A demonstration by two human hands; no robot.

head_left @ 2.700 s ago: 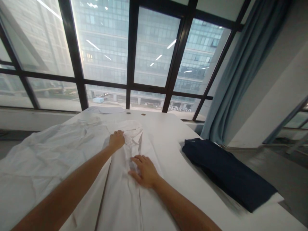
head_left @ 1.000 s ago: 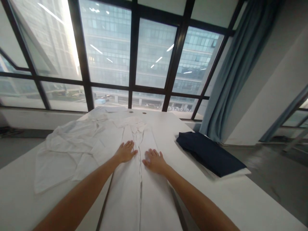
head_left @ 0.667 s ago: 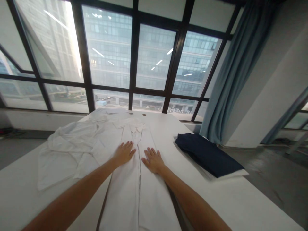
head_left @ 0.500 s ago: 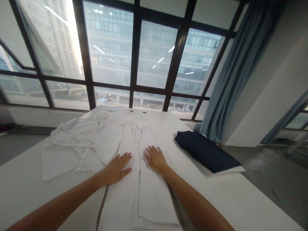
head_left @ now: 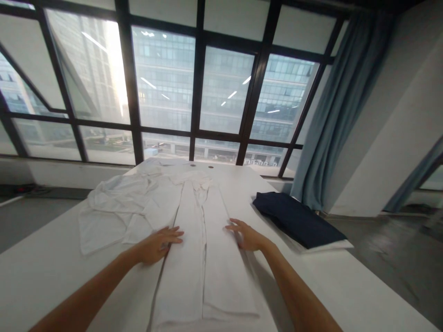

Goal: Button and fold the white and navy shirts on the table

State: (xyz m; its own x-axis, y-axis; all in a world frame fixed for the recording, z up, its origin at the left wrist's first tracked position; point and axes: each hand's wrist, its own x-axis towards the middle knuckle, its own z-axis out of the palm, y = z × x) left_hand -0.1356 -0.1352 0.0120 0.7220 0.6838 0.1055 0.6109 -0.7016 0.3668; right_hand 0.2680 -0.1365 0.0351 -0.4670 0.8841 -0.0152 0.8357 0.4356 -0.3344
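- the near end of the shirt (head_left: 204, 258) runs off the bottom of the view, so i can't see its hem; both my forearms are cut off there too.
- white cloth on white tabletop (head_left: 346, 286) makes the shirt's edges hard to trace, and its collar end by the window is too small to read.
- a second white garment (head_left: 117, 207) lies crumpled to the left of the shirt, touching or overlapping it; i can't tell which.
- my left hand (head_left: 157, 242) lies flat, palm down, fingers spread and pointing right, on the shirt's left edge.
- my right hand (head_left: 247, 235) sits at the shirt's right edge, fingers loosely apart and pointing left; the palm looks slightly raised, and whether it pinches the cloth i cannot tell.
- neither hand grips anything that i can see.
- the shirt lies lengthwise down the middle of the tabletop, folded into a long narrow strip, its seam running between my hands.
- half a second ago both hands were close beside the seam; now they have slid outward to the two edges, well apart.
- the left hand has also come nearer to me than it was a second ago.
- a dark folded cloth (head_left: 297, 219) rests on the right side of the tabletop, apart from the shirt, in the same place as before.
- the view has tipped up a little, showing more of the window (head_left: 221, 92).
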